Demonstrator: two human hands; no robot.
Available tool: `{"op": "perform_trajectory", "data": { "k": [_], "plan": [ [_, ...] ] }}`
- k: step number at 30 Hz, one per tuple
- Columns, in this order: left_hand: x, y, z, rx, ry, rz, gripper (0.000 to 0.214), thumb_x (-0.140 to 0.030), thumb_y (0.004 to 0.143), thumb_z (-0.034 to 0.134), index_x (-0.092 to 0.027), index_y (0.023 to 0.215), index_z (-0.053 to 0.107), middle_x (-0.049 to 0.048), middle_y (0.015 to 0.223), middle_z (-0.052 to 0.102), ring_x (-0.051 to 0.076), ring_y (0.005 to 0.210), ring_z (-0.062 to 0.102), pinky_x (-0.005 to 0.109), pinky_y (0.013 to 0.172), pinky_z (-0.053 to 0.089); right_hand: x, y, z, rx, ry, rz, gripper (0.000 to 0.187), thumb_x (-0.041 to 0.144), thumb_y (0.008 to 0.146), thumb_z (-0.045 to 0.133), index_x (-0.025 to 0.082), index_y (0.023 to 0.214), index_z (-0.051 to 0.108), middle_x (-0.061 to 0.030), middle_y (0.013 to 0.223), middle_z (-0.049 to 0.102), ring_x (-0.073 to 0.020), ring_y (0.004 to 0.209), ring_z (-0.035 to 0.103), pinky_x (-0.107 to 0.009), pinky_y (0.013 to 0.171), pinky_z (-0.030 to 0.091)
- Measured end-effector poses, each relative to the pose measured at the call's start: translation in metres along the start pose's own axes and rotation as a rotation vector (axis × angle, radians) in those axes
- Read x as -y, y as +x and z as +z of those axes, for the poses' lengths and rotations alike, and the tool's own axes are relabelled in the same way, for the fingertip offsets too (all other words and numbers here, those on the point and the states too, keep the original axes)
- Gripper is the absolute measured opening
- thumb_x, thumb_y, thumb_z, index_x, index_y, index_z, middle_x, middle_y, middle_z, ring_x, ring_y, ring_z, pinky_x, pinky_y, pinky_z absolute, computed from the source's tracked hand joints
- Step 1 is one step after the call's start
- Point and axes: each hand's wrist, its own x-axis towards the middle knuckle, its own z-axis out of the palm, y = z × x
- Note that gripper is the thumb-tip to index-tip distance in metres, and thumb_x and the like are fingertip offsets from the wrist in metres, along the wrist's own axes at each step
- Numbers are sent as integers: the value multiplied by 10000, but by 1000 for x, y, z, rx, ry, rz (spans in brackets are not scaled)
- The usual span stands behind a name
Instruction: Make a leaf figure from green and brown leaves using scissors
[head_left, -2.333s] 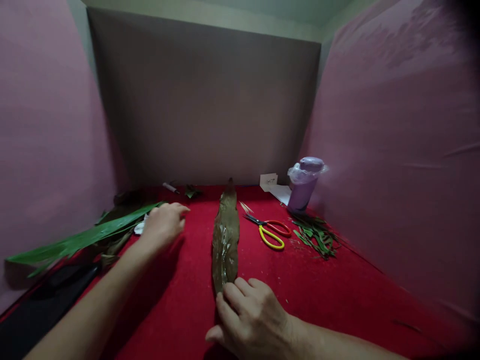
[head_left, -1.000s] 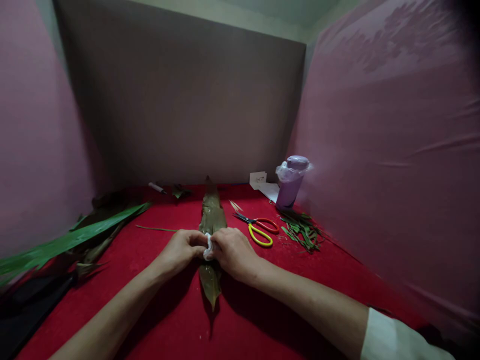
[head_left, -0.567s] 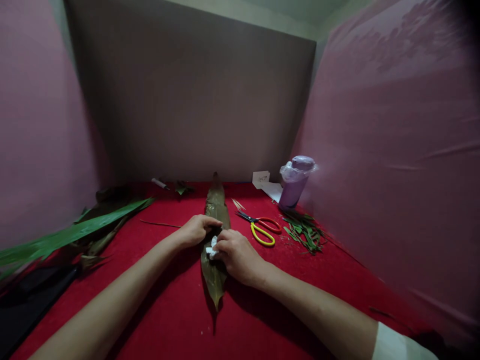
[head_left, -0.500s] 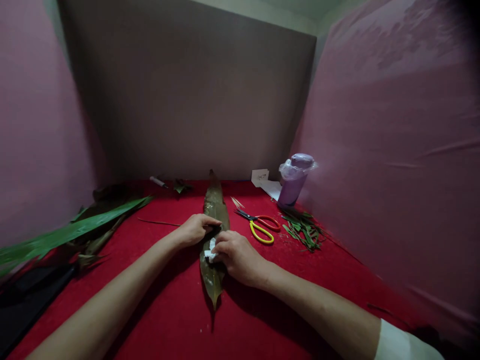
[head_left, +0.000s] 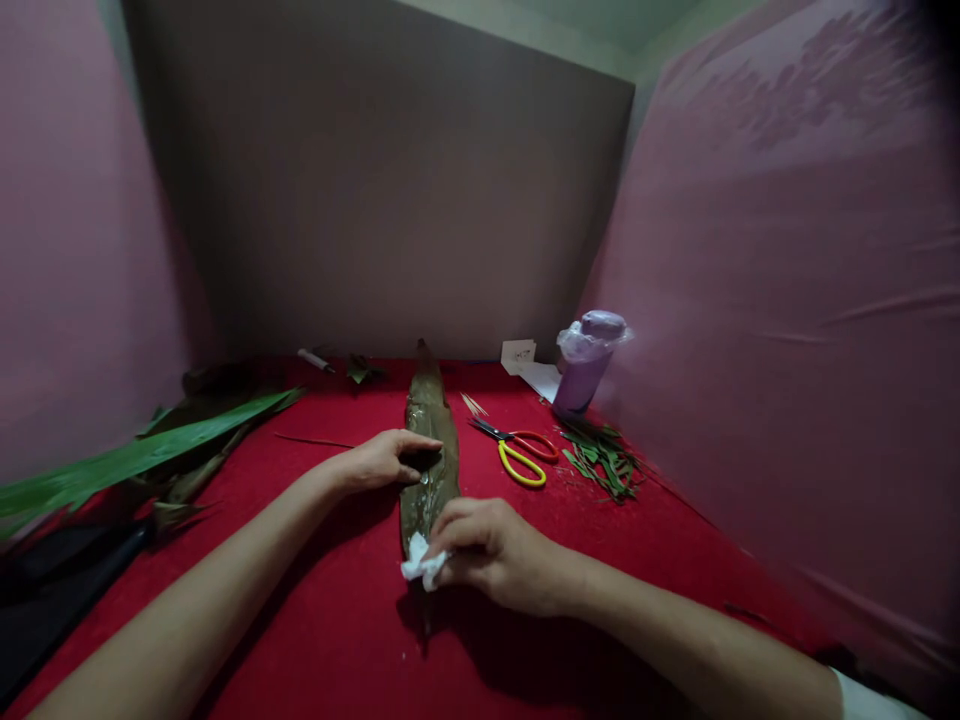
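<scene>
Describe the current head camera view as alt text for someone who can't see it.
A right hand holds a crumpled white wad at the near end of a long brownish leaf; the left hand touches the leaf's middle. Red-and-yellow-handled scissors lie to the right on a red surface.

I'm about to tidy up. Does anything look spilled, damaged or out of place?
Tiny bits lie scattered on the red cloth between the scissors and the leaf clippings, like stray trimmings. The long brown leaf under the left hand has shiny, wet-looking patches and an uneven edge; I can't tell if it's damage.
</scene>
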Motion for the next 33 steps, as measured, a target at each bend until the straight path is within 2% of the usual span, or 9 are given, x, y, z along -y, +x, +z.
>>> {"op": "perform_trajectory", "data": {
  "k": [2, 4, 8, 14, 19, 23, 28, 31, 33],
  "plan": [
    [1, 0, 0, 8, -15, 16, 595, -104, 610, 632, -149, 1197, 547, 96, 1226, 595, 231, 1097, 537, 348, 938, 384, -6, 15, -6, -86, -52, 56, 84, 192, 806, 627, 146, 855, 677, -41, 853, 631, -119, 766, 584, -216, 692, 449],
    [1, 0, 1, 25, -24, 35, 532, -154, 628, 651, -158, 1156, 580, 78, 1166, 635, 238, 1049, 566, 350, 902, 413, -16, 30, -7, -160, -252, 79, 63, 199, 801, 632, 160, 824, 676, -40, 844, 632, -133, 763, 574, -240, 694, 438],
    [-1, 1, 2, 28, -23, 50, 511, -187, 626, 674, -153, 1130, 599, 73, 1125, 656, 249, 1038, 570, 354, 901, 409, -36, 45, 5, -127, -452, 35, 93, 181, 795, 626, 157, 722, 678, -48, 791, 625, -157, 763, 552, -257, 695, 413],
    [-1, -1, 3, 16, -11, 13, 553, -68, 614, 618, -165, 1157, 584, 77, 1151, 644, 214, 1033, 576, 338, 907, 408, -28, 19, 21, -21, -425, -85, 148, 98, 826, 538, 167, 822, 668, -43, 825, 616, -150, 809, 527, -236, 727, 406],
    [-3, -1, 5, -3, 21, -4, 519, -73, 617, 616, -168, 1128, 609, 66, 1120, 659, 210, 1012, 578, 341, 911, 401, -11, -2, 24, 52, -311, -186, 161, 80, 807, 534, 154, 881, 656, -45, 840, 621, -145, 789, 519, -237, 735, 412],
    [-2, -1, 6, -9, 31, -10, 520, -79, 622, 607, -146, 1137, 601, 82, 1123, 654, 211, 1001, 580, 335, 899, 411, 8, -16, 27, 88, -203, -183, 161, 72, 790, 555, 132, 884, 670, -54, 845, 640, -144, 778, 538, -228, 722, 427],
    [-4, -2, 7, -14, 19, 2, 513, -74, 622, 600, -161, 1127, 609, 81, 1128, 652, 215, 1005, 578, 345, 893, 412, 30, -15, 6, 69, 18, -128, 108, 124, 790, 617, 110, 877, 681, -69, 861, 642, -124, 783, 581, -202, 723, 454],
    [-6, -4, 8, 3, -10, 30, 477, -105, 636, 613, -183, 1106, 621, 54, 1070, 679, 211, 964, 593, 333, 853, 436, 19, 5, -14, -112, 31, -37, 91, 181, 824, 599, 144, 875, 665, -41, 862, 631, -115, 789, 590, -217, 726, 461],
    [-7, -4, 8, 25, -27, 52, 413, -147, 653, 625, -187, 1063, 642, 32, 995, 703, 205, 907, 610, 319, 806, 457, 0, 22, -19, -153, -159, 28, 58, 185, 812, 616, 166, 839, 664, -27, 850, 622, -117, 768, 584, -216, 685, 452]
  ]
}}
